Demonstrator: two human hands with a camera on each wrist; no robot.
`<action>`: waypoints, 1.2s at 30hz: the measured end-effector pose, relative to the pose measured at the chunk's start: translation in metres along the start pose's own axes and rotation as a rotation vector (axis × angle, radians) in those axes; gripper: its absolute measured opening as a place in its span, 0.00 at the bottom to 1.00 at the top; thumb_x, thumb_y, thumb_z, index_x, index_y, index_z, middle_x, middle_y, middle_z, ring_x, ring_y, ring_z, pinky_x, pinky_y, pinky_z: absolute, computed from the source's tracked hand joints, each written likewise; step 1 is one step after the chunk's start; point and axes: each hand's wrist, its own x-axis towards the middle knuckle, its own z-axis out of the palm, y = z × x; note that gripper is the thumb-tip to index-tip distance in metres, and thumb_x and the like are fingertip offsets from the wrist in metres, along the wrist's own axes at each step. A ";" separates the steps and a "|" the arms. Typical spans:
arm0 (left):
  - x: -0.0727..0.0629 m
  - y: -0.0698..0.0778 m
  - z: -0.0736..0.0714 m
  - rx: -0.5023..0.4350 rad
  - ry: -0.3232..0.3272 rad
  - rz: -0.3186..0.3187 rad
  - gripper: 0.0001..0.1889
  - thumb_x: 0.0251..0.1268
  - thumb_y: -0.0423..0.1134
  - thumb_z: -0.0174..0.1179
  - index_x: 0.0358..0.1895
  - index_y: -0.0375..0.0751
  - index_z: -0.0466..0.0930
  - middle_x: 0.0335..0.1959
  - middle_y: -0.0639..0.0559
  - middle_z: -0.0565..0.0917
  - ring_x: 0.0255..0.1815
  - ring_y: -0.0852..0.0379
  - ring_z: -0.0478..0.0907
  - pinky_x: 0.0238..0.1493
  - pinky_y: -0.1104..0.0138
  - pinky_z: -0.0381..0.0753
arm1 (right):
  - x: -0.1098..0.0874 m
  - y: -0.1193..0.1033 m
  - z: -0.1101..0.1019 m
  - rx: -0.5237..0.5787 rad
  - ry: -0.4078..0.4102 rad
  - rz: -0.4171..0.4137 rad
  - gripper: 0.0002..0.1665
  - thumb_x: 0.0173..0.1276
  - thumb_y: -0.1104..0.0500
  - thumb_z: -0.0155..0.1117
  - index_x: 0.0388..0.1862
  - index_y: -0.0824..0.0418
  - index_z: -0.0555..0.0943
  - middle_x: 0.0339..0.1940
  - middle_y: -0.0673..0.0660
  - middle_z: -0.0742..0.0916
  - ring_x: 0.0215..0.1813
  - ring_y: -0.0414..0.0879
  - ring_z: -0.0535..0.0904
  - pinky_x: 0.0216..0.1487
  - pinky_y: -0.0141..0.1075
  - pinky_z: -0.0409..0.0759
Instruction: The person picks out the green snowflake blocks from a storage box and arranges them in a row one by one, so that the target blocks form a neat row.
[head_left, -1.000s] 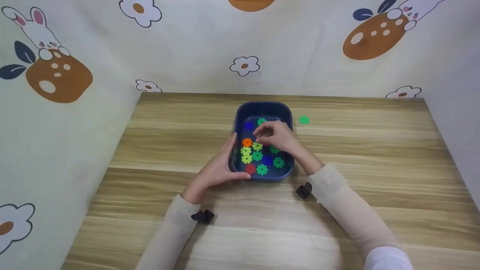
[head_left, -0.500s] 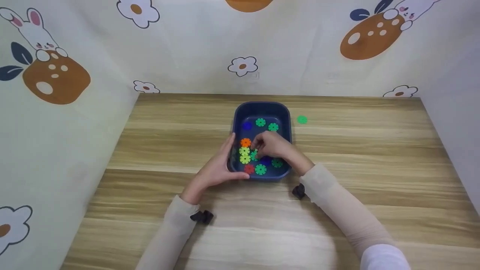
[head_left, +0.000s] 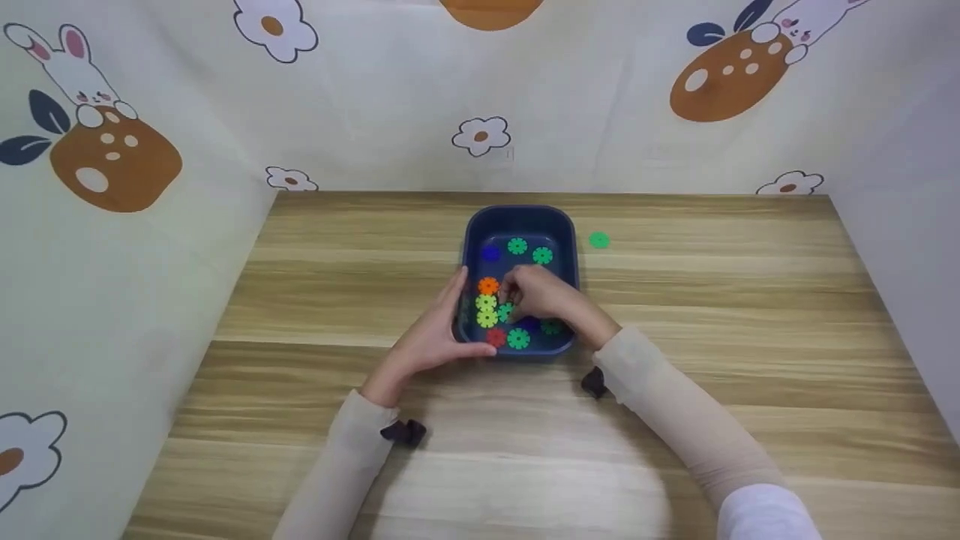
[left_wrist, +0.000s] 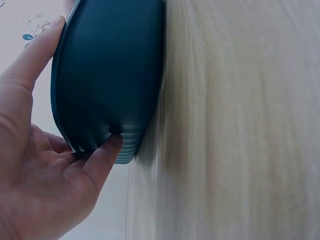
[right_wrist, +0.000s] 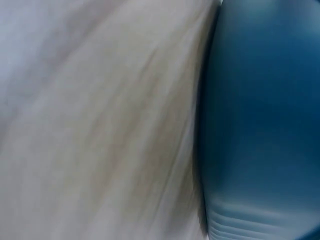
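Observation:
My left hand [head_left: 431, 330] grips the near left corner of a dark blue plastic bin [head_left: 520, 213], thumb along the near rim and fingers against the left wall. In the left wrist view, fingers of the left hand [left_wrist: 60, 175] curl about the wall of the bin [left_wrist: 107, 65]. My right hand [head_left: 544, 292] reaches down inside the bin, its fingers bent beside a partly covered green notched disc [head_left: 505, 312]. Whether they pinch a disc is hidden. An orange disc [head_left: 488, 286], yellow discs [head_left: 487, 319] and a red disc [head_left: 496, 338] lie to its left.
Toward the bin's far end lie green discs [head_left: 517, 246] and a blue disc [head_left: 490, 253]. One loose green disc [head_left: 599, 240] sits on the wooden table [head_left: 712, 300] right of the bin. A patterned wall covering [head_left: 375, 112] rises behind the table.
My right hand has moved down and nearer inside the bin, uncovering a green disc at the far end and covering discs in the middle. The left hand stays on the bin.

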 end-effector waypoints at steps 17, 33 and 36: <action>0.000 -0.006 -0.003 -0.014 -0.032 -0.012 0.67 0.48 0.55 0.77 0.82 0.48 0.33 0.84 0.46 0.39 0.84 0.44 0.43 0.81 0.47 0.49 | 0.005 0.002 0.009 0.046 0.037 -0.024 0.13 0.55 0.66 0.78 0.38 0.61 0.83 0.36 0.56 0.86 0.37 0.47 0.78 0.42 0.37 0.81; -0.002 -0.002 -0.001 -0.045 -0.010 -0.008 0.66 0.49 0.52 0.77 0.82 0.45 0.34 0.84 0.45 0.40 0.84 0.45 0.43 0.82 0.48 0.49 | 0.004 0.001 0.006 0.119 0.064 -0.050 0.09 0.58 0.67 0.75 0.37 0.62 0.84 0.36 0.58 0.88 0.37 0.46 0.81 0.42 0.36 0.83; -0.001 0.001 0.000 -0.036 -0.011 -0.008 0.66 0.49 0.54 0.77 0.82 0.46 0.34 0.84 0.46 0.40 0.84 0.45 0.44 0.81 0.47 0.50 | 0.000 0.002 0.001 0.202 0.105 -0.060 0.05 0.62 0.68 0.71 0.37 0.63 0.85 0.36 0.58 0.89 0.36 0.45 0.83 0.43 0.36 0.84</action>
